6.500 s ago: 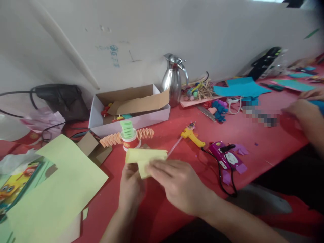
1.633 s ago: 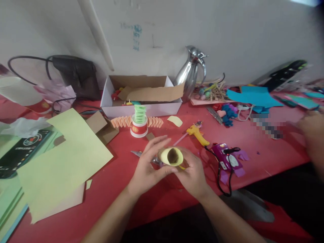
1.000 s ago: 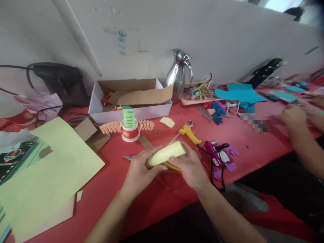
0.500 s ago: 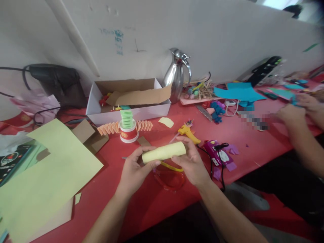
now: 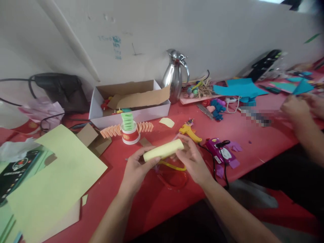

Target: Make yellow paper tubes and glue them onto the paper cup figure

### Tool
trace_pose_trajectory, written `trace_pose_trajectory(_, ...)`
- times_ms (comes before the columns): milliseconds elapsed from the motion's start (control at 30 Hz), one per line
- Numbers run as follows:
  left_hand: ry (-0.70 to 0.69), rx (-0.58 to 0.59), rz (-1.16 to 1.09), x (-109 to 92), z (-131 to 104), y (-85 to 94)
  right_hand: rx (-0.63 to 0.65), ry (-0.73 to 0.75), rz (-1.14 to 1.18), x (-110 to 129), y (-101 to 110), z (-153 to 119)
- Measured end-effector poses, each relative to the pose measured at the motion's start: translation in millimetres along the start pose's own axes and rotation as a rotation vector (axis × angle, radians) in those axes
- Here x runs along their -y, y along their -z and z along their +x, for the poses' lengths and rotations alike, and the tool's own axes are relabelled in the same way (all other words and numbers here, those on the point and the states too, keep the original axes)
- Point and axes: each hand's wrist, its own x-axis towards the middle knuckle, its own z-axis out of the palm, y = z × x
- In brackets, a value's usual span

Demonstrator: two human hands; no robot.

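Observation:
A rolled tube of pale yellow paper [image 5: 164, 150] is held level above the red table. My left hand [image 5: 136, 167] grips its left end, thumb along the near side and fingers behind. At the right end, my right hand [image 5: 192, 158] has its fingers closed around the tube's edge. Beneath the tube lie scissors [image 5: 174, 179] with yellow and red handles, partly hidden by it. Just behind stands a red and white paper cup [image 5: 131, 136] with folded orange paper strips at its sides and a green one on top. A yellow glue gun [image 5: 190, 132] lies beyond my right hand.
Large yellow paper sheets [image 5: 58, 182] cover the table's left side. Along the wall stand a white cardboard box [image 5: 131, 116], a steel jug [image 5: 172, 76] and a black bag [image 5: 63, 91]. A purple power strip [image 5: 219, 152] trails cables at right. Another person's hands [image 5: 296, 106] hold blue paper.
My right hand's fingers have shifted on the tube's right end, and the tube tilts slightly more. The whole view has moved a little. The other person's blue paper is now raised.

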Motion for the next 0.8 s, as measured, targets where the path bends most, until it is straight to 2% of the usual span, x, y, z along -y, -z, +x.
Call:
trace_pose_trajectory(67,0.034,-0.033,-0.086,-3.6,0.7,1.6,0.069,0.044,-0.263,-0.4,7.0,-5.2)
trace_pose_trajectory(133,0.054,-0.034,-0.161,-6.9,1.3,3.4,0.243,0.107,-0.573,-1.1,11.8,-12.1)
trace_pose_trajectory(200,0.077,-0.022,-0.241,-8.8,2.0,5.6,0.410,0.172,-0.770,-2.6,12.7,-17.9)
trace_pose_trajectory(333,0.020,-0.005,-0.373,-9.5,3.4,11.8,0.466,0.255,-0.818,-4.2,7.7,-20.1)
trace_pose_trajectory(500,-0.124,-0.080,-0.473,-11.6,3.9,21.0,0.539,0.102,-0.859,12.7,8.6,-25.4)
trace_pose_trajectory(567,-0.153,-0.101,-0.500,-12.1,3.7,23.8,0.539,0.020,-0.862,22.8,15.0,-34.0)
trace_pose_trajectory(667,-0.156,-0.128,-0.515,-11.6,4.0,24.6,0.436,-0.060,-0.839,31.3,33.8,-50.0)
trace_pose_trajectory(800,-0.089,-0.128,-0.533,-9.2,5.7,17.6,0.236,-0.169,-0.523,27.0,63.4,-65.4)
